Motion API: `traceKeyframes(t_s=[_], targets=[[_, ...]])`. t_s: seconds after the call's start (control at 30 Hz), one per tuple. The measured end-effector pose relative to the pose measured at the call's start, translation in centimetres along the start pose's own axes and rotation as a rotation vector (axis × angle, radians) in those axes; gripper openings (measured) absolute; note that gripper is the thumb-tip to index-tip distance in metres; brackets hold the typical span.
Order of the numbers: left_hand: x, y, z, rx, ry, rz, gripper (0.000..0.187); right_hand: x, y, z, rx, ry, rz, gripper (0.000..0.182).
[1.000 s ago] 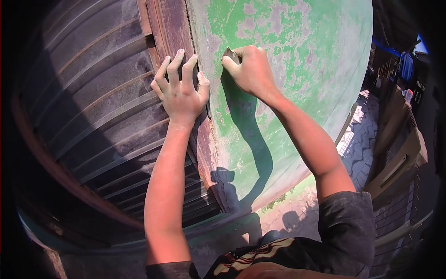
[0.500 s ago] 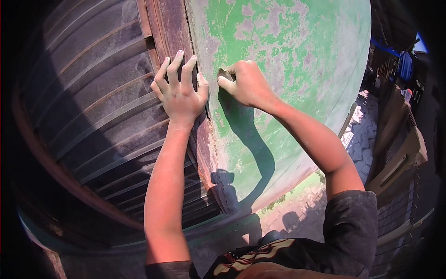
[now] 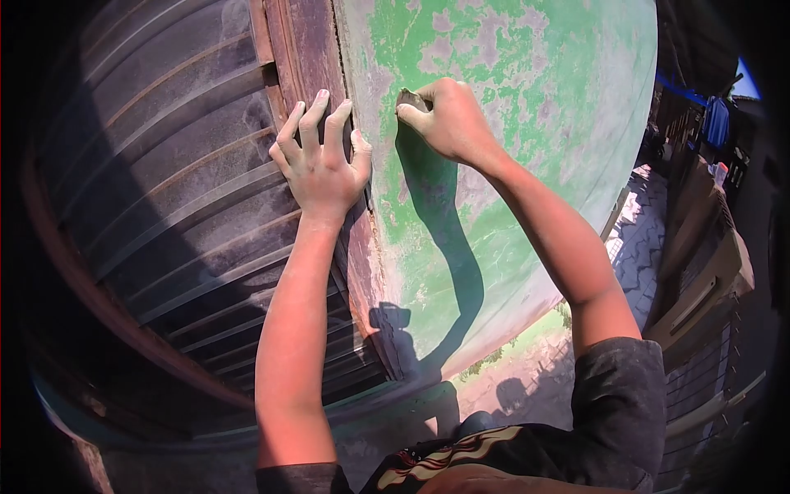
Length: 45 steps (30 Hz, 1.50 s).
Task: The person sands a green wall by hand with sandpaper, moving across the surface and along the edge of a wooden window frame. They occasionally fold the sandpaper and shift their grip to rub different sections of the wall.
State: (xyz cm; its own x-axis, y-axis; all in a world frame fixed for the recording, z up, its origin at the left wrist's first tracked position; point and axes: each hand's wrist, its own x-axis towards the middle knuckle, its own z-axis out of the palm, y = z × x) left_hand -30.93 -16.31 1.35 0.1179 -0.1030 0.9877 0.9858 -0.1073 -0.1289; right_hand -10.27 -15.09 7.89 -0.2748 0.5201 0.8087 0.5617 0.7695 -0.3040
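**Right hand (image 3: 451, 122) moved higher on the green wall (image 3: 568, 123)**

From my remote feed, its grip was pinched closed on a small dark piece (image 3: 410, 97) against the painted surface; the piece's full shape was hidden, so I couldn't identify it. The left hand (image 3: 323, 171) rested open, fingers spread, on the wooden frame (image 3: 303, 49) beside the wall.

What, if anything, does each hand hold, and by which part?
The right hand pinches a small, dark piece by its palm-side part; the left hand holds nothing.
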Motion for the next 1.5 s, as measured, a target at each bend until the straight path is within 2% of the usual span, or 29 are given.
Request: traceKeyframes(t_s=[0.07,0.13,0.23,0.3,0.33,0.4,0.53,0.67,0.73,0.8,0.87,1.0,1.07,1.13,1.2,1.27,1.3,1.33,1.37,1.4,1.47,1.5], targets=[[0.0,0.0,0.0,0.002,-0.003,0.000,0.045,-0.6,-0.4,0.4,0.014,0.032,0.006,0.035],[0.0,-0.1,0.0,0.005,-0.005,0.000,0.045,-1.8,0.3,2.3,-0.035,-0.014,-0.137,0.035],[0.0,0.0,0.1,0.002,0.002,0.001,0.045,-1.0,0.4,1.5,-0.032,-0.044,-0.131,0.035],[0.0,0.0,-0.1,0.005,0.002,-0.001,0.045,0.1,0.1,0.1,0.040,-0.016,0.032,0.035],[0.0,0.1,-0.1,0.004,0.003,-0.001,0.045,-0.1,0.0,0.2,0.039,-0.015,0.032,0.035],[0.0,0.2,-0.3,-0.015,-0.021,-0.003,0.045,-1.1,-0.2,1.1,0.025,0.078,0.000,0.035],[0.0,0.0,-0.1,0.005,0.001,-0.002,0.043,-3.2,0.4,2.5,-0.054,-0.012,-0.147,0.033],[0.0,0.0,-0.1,0.002,0.004,0.002,0.043,-1.8,0.3,1.0,-0.007,-0.031,-0.008,0.034],[-0.4,0.0,-0.2,0.000,-0.007,-0.002,0.043,-2.1,0.1,1.2,0.068,0.131,0.001,0.036],[-0.7,0.0,-0.2,0.004,-0.023,-0.002,0.044,-2.9,0.7,2.3,-0.004,0.159,0.008,0.034],[-1.0,-0.1,-0.1,0.002,-0.037,-0.002,0.044,-3.6,1.2,2.6,-0.040,0.167,-0.104,0.029],[-1.2,0.4,-0.6,0.019,-0.082,-0.017,0.047,-3.8,0.1,1.4,0.195,0.098,-0.053,0.031],[-1.6,1.8,-1.6,0.054,-0.110,-0.034,0.049,-3.8,-0.4,0.6,0.316,0.088,-0.113,0.030],[-1.4,4.4,-3.3,0.002,-0.210,-0.156,0.049,-3.5,-0.9,-0.7,0.449,0.090,-0.178,0.030],[-1.4,6.8,-5.0,-0.126,-0.260,-0.171,0.051,-3.6,-1.0,-2.1,0.509,-0.240,-0.241,0.027],[-2.9,7.6,-4.6,-0.592,-0.330,-0.323,0.047,-3.8,-0.4,-1.6,0.640,-0.274,-0.321,0.024],[-3.1,8.5,-4.8,-0.553,-0.331,-0.333,0.047,-3.9,-0.1,-1.7,0.730,-0.339,-0.269,0.024],[-2.8,9.8,-5.1,-0.775,-0.314,-0.515,0.047,-3.8,0.2,-1.9,0.816,-0.407,-0.217,0.023],[-2.8,10.8,-5.2,-0.999,-0.280,-0.695,0.047,-3.6,0.9,-2.2,0.809,-0.416,-0.261,0.024],[-3.2,11.3,-5.0,-0.963,-0.266,-0.701,0.047,-3.3,1.9,-2.2,0.832,-0.437,-0.282,0.024],[-4.0,12.4,-4.3,-1.271,-0.242,-0.883,0.048,-2.7,4.0,-2.0,0.763,-0.330,-0.471,0.027],[-4.0,13.6,-3.3,-1.445,-0.159,-0.906,0.051,-2.4,4.8,-2.3,0.788,-0.349,-0.487,0.027]])
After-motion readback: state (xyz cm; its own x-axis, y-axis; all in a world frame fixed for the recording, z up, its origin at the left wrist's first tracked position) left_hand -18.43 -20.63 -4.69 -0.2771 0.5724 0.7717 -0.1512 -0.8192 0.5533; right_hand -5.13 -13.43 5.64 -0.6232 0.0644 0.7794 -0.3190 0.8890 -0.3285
